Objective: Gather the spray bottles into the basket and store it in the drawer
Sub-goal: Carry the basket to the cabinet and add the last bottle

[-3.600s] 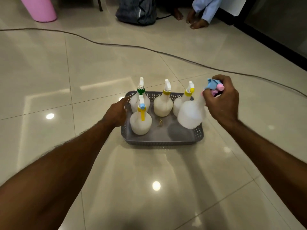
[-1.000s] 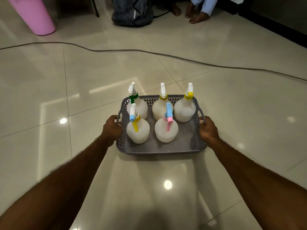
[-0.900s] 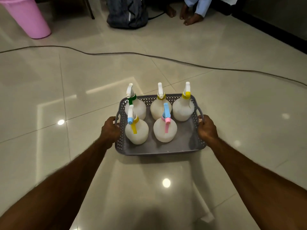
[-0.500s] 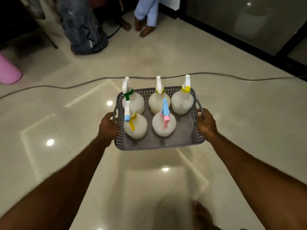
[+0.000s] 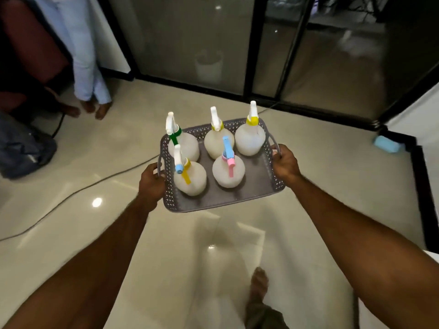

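At far left a dark backpack (image 5: 22, 150) lies on the floor (image 5: 166, 257) beside another person's bare feet (image 5: 91, 110), and a cable (image 5: 78, 192) trails across the tiles. The left hand (image 5: 150, 180) grips the left handle of the grey basket (image 5: 225, 198), held above the floor. Five spray bottles (image 5: 188, 180) stand upright inside. The right hand (image 5: 285, 165) grips the right handle. Dark-framed glass doors (image 5: 261, 48) close the far side; a blue block (image 5: 386, 143) lies at right.

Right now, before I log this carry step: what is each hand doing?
Left hand: grips the left handle of the grey basket.
Right hand: grips the basket's right handle.
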